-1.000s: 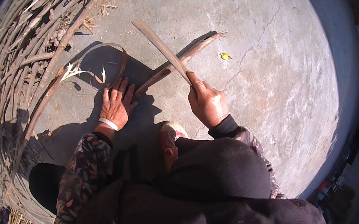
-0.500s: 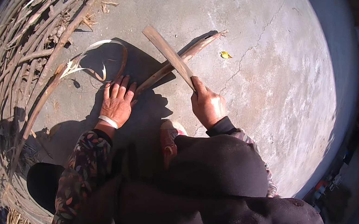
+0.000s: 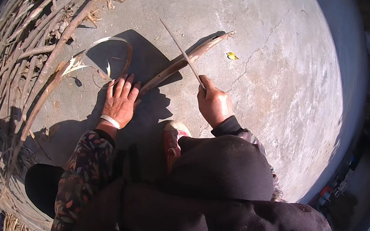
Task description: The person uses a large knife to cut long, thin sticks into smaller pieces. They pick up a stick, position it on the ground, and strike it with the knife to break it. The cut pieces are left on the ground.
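Note:
My left hand (image 3: 120, 103) lies palm down with its fingers stretched out. Its thumb side meets the lower end of a thick peeled branch (image 3: 169, 70), which slants across the concrete to a splintered far end. In my right hand (image 3: 215, 105) is a long, flat, brownish blade-like strip (image 3: 180, 47), gripped at its near end. That strip is turned edge-on and crosses over the branch; whether it touches the wood I cannot tell. A curled pale strip of bark (image 3: 129, 53) loops just beyond my left fingertips, beside a stick with a frayed pale end (image 3: 71, 67).
Many long thin sticks (image 3: 25, 56) are heaped along the left side. A small yellow leaf (image 3: 232, 56) lies on the cracked concrete floor (image 3: 290, 93). My red and white shoe (image 3: 173, 138) stands between my hands. Dark clutter lines the far right.
The flat strip in my right hand has turned from showing its broad face to showing its thin edge. My left hand stays spread out near the branch, which lies where it was.

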Motion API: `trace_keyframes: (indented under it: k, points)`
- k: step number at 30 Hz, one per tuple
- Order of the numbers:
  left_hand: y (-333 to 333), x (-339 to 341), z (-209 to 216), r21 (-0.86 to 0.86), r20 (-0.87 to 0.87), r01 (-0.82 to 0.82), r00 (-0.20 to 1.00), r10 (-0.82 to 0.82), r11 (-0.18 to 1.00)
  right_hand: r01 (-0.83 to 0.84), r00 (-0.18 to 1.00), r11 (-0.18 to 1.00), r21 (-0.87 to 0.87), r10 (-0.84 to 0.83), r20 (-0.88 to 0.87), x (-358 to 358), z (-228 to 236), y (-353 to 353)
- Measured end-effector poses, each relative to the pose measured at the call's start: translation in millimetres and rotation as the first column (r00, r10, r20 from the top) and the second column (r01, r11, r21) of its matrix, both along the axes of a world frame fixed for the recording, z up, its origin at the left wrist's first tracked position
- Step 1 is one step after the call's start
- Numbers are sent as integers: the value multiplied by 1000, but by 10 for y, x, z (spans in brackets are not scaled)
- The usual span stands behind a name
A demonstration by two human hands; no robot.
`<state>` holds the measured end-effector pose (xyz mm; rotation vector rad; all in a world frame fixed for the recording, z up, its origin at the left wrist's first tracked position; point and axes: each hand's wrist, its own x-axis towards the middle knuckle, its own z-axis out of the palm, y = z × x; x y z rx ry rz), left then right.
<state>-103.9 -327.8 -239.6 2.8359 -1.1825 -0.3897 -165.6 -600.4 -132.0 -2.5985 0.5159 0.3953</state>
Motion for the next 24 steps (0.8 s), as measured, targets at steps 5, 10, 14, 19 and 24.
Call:
trace_keyframes:
  k: [5, 10, 14, 19, 24]
  points:
    - [30, 38, 4, -225, 23, 25, 1000, -21, 974, -100, 832, 988, 115, 20, 554, 216, 487, -95]
    - [24, 11, -27, -159, 11, -1, 1000, 3, 987, 51, 987, 988, 143, -72, 141, 217, 225, -77]
    - [47, -5, -74, 39, 40, 38, 998, -40, 999, 52, 999, 999, 9, -52, 6, 106, 21, -160]
    - [60, 23, -70, -194, 10, 23, 1000, -22, 981, 111, 930, 931, 348, -221, 293, 313, 517, -273]
    - [37, 25, -18, -214, 42, 28, 999, -20, 976, 34, 730, 875, 483, -351, 586, 408, 564, -262]
